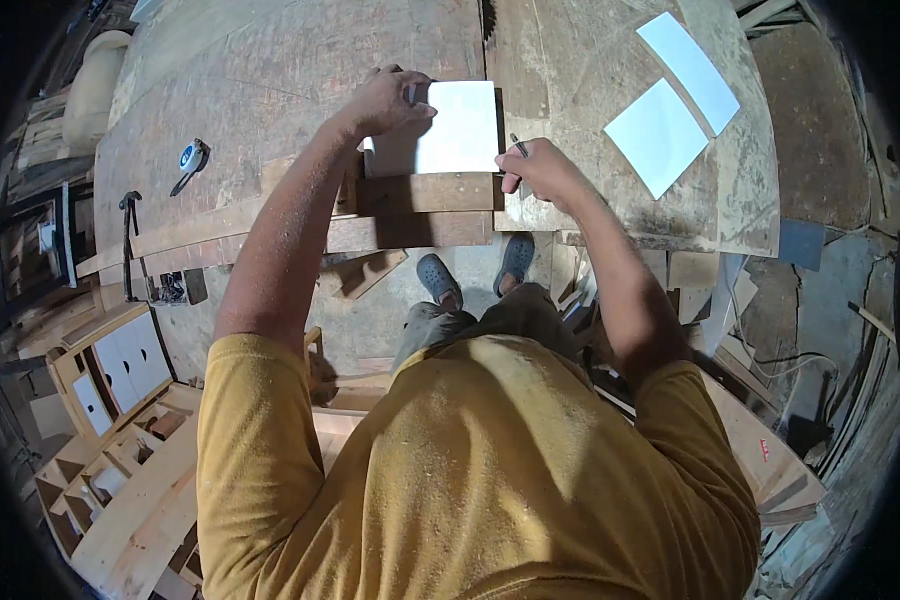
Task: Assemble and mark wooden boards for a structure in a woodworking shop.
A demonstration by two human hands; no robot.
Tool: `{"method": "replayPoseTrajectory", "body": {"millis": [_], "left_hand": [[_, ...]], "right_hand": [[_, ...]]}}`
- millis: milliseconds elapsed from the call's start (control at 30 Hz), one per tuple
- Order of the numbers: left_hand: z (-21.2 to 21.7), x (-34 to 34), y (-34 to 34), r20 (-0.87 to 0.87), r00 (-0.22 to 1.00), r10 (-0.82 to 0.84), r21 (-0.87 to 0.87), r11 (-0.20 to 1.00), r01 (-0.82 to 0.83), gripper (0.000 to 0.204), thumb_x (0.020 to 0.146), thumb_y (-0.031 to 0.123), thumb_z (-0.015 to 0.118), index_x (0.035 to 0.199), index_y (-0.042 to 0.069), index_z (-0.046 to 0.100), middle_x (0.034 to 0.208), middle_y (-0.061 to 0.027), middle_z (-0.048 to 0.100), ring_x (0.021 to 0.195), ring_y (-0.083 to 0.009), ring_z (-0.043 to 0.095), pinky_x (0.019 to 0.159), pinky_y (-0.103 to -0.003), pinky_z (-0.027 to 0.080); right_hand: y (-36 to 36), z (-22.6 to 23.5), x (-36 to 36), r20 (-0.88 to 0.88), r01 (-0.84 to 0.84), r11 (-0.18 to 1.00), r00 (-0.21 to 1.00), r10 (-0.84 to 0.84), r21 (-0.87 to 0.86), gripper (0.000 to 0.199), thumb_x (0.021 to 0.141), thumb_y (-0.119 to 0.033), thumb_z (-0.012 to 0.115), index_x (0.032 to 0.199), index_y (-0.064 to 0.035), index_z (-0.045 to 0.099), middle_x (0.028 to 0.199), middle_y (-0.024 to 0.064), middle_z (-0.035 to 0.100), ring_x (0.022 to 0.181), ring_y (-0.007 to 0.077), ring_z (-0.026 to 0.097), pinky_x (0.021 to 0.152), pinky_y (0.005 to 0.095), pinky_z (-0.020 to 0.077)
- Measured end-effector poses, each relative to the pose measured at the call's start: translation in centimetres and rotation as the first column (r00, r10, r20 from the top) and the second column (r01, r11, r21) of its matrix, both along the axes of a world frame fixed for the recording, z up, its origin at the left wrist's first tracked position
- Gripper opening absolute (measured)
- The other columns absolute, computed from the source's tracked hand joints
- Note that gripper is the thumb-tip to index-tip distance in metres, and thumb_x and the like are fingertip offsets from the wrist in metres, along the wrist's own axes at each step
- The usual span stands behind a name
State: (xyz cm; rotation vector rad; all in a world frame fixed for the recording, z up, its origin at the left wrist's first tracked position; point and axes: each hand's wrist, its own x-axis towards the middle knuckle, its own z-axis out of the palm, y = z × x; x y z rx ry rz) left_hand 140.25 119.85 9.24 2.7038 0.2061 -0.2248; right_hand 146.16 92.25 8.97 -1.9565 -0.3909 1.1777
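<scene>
A white rectangular panel (460, 125) lies on a wooden block or frame (425, 194) at the near edge of the workbench, partly in the shadow of my left arm. My left hand (382, 102) grips the panel's far left corner, its thumb on the white face and its fingers bent beyond. Something small and dark shows between thumb and fingers, too hidden to name. At the panel's near right corner, my right hand (540, 172) is closed around a slim dark pen or pencil (518, 146). Its tip is hard to make out.
Two white sheets or panels (657, 138) lie on the bench at the right. A tape measure (192, 156) rests on the left. Near the left edge stands a black clamp (130, 230). Wooden drawer units (120, 370) and scrap boards surround the floor below.
</scene>
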Motion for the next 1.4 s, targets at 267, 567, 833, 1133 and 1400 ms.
{"method": "replayPoseTrajectory", "body": {"millis": [267,567,833,1133,1400], "left_hand": [[-1.0,-0.5,0.3,0.035,0.995,0.098,-0.101,0.991,-0.094,0.062,0.071,0.050,0.075,0.122,0.018,0.060,0.121,-0.0144,0.055,0.120,-0.0394,0.043,0.101,-0.051,0.037],[-1.2,-0.4,0.4,-0.030,0.987,0.157,-0.143,0.977,-0.160,0.062,0.071,0.049,0.076,0.123,0.020,0.059,0.130,-0.0137,0.050,0.127,-0.0387,0.038,0.106,-0.052,0.028],[0.0,-0.3,0.5,0.032,0.988,0.150,-0.153,0.978,-0.144,0.055,0.072,0.034,0.077,0.120,0.012,0.062,0.118,-0.0144,0.062,0.109,-0.0314,0.058,0.097,-0.045,0.042],[-0.5,-0.3,5.4,-0.123,0.992,0.024,-0.292,0.955,-0.059,0.049,0.069,0.017,0.075,0.116,0.007,0.065,0.105,-0.0097,0.068,0.092,-0.0213,0.064,0.083,-0.035,0.052],[1.0,-1.3,4.5,-0.079,0.995,0.055,-0.245,0.967,-0.073,0.048,0.069,0.021,0.076,0.114,0.006,0.065,0.104,-0.0106,0.068,0.096,-0.0231,0.064,0.086,-0.035,0.051]], "right_hand": [[0.3,-1.5,-0.2,0.077,-0.040,0.998,0.996,0.035,0.058,0.025,0.086,-0.025,0.062,0.091,-0.0004,0.067,0.066,0.0048,0.064,0.050,0.0097,0.046,0.048,0.0276,0.0365],[0.5,-0.8,-0.7,0.074,0.014,0.999,0.997,-0.017,0.036,0.028,0.084,-0.025,0.064,0.086,0.0033,0.065,0.066,0.0088,0.067,0.060,0.0154,0.059,0.060,0.0312,0.0467],[0.6,0.2,-1.0,0.109,0.012,0.999,0.994,-0.017,0.046,0.028,0.087,-0.026,0.061,0.071,-0.0021,0.065,0.059,0.0056,0.062,0.054,0.0142,0.057,0.054,0.0306,0.0445],[0.5,-0.5,-1.2,0.085,0.024,0.999,0.996,-0.028,0.045,0.025,0.087,-0.026,0.063,0.076,-0.0038,0.063,0.063,0.0036,0.062,0.052,0.0096,0.051,0.047,0.0260,0.0374],[0.4,-0.3,-0.7,0.048,0.001,1.000,0.999,-0.002,0.019,0.025,0.085,-0.025,0.061,0.088,-0.0011,0.067,0.067,0.0057,0.066,0.060,0.0132,0.057,0.058,0.0293,0.0445]]}}
